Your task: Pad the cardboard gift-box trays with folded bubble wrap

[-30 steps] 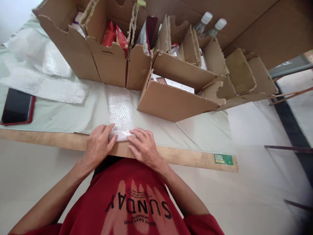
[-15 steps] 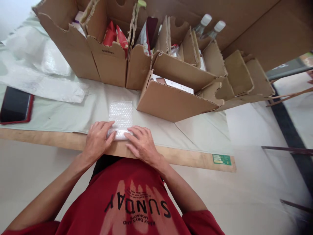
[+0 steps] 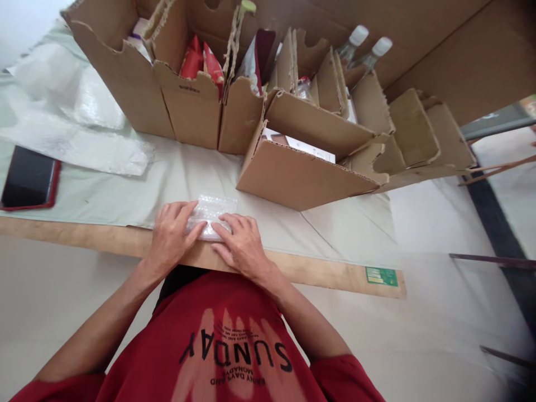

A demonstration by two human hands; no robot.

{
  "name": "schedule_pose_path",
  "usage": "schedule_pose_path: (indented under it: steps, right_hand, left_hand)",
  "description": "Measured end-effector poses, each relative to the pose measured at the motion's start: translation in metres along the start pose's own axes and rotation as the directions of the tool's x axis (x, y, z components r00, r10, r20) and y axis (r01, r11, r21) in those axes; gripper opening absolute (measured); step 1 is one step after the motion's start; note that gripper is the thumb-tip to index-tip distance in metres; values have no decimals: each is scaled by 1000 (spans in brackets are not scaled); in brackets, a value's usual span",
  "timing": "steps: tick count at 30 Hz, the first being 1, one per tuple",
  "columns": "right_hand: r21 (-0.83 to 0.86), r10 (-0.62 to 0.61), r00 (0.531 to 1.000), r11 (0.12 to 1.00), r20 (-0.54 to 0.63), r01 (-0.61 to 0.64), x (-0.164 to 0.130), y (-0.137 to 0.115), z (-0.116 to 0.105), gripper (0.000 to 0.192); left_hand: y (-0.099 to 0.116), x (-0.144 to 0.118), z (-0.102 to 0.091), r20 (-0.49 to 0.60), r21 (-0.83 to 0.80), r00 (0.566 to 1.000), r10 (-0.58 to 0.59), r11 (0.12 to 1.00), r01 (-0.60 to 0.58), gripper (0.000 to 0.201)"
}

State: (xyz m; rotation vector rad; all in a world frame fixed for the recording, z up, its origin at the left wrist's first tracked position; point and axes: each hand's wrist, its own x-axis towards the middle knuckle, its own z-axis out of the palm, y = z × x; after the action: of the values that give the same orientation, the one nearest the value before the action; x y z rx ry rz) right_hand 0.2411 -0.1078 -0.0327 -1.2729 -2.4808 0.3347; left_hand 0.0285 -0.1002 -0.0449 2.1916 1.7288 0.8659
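A piece of clear bubble wrap lies by the front edge of the cloth-covered table, its near end rolled or folded over. My left hand grips the left side of the fold, thumb on the near side and fingers bent over the edge. On the right end, my right hand presses and holds the fold with thumb and fingertips. Whether anything lies inside the wrap, I cannot tell.
Cardboard bins with packets and boxes stand along the back, and two bottles rise behind them. At left are a phone and loose bubble wrap. A wooden strip runs along the table's front edge.
The flat part of the bubble wrap is much shorter, as it has been rolled further under my hands. Both hands stay on it, with the left shifted slightly right.
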Motion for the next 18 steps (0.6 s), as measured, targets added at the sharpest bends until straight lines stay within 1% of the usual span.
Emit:
schedule_pose_path:
  steps: [1, 2, 3, 4, 5, 6, 7, 8, 9, 10, 11, 12, 13, 14, 15, 16, 17, 18]
  right_hand:
    - [2, -6, 1000, 1000, 10, 6, 2, 1, 3, 32]
    - [25, 16, 1000, 1000, -1, -16, 3, 3, 6, 28]
    - [71, 62, 997, 996, -34, -60, 3, 5, 9, 24]
    - [137, 123, 989, 984, -80, -111, 3, 7, 11, 22]
    - [217, 192, 973, 963, -128, -162, 2, 8, 12, 22]
    - [301, 260, 951, 932, -167, -202, 0, 8, 13, 22]
    - [380, 317, 930, 896, -188, -229, -3, 6, 12, 23]
    - [446, 359, 913, 861, -193, -244, -6, 3, 11, 23]
    - [497, 383, 904, 831, -188, -249, -9, -1, 9, 23]
    - [532, 385, 906, 812, -178, -240, -12, -7, 7, 23]
    - [555, 365, 915, 803, -171, -217, -15, -12, 4, 22]
    - [564, 333, 928, 804, -168, -187, -17, -18, 2, 20]
    - [563, 301, 938, 812, -171, -158, -20, -23, 0, 18]
    - [549, 277, 945, 824, -176, -139, -22, -26, -3, 16]
    - [529, 266, 947, 838, -180, -135, -24, -28, -5, 14]
    - [507, 268, 947, 850, -179, -145, -26, -28, -8, 14]
    - [492, 282, 944, 855, -171, -166, -28, -26, -11, 17]
    - [491, 297, 942, 851, -155, -187, -29, -23, -15, 23]
  left_hand:
    - [3, -3, -2, -38, -53, 998, -41, 998, 39, 36]
    - [7, -8, -6, -71, -126, 992, -103, 988, 93, 34]
    - [11, -16, -10, -82, -220, 978, -189, 961, 167, 31]
    - [16, -25, -14, -50, -332, 954, -295, 906, 263, 29]
    - [22, -33, -18, 30, -448, 915, -402, 813, 372, 29]
    - [27, -40, -20, 143, -552, 861, -488, 682, 479, 32]
    - [31, -45, -20, 270, -634, 801, -534, 528, 565, 37]
    - [36, -47, -19, 382, -693, 750, -540, 370, 619, 43]
    - [40, -47, -16, 464, -734, 720, -516, 230, 639, 48]
    - [43, -44, -11, 513, -765, 710, -483, 117, 633, 51]
    - [46, -41, -7, 541, -787, 710, -451, 28, 617, 50]
    - [49, -36, -2, 560, -798, 714, -421, -43, 601, 47]
    - [51, -33, 2, 574, -802, 716, -396, -96, 590, 43]
    - [53, -30, 5, 584, -802, 718, -379, -131, 583, 40]
    - [54, -28, 7, 585, -803, 719, -375, -147, 577, 39]
    - [55, -27, 8, 577, -809, 722, -383, -146, 569, 39]
    - [56, -27, 9, 557, -819, 727, -402, -122, 560, 40]
    - [56, -28, 9, 527, -830, 735, -426, -72, 553, 40]
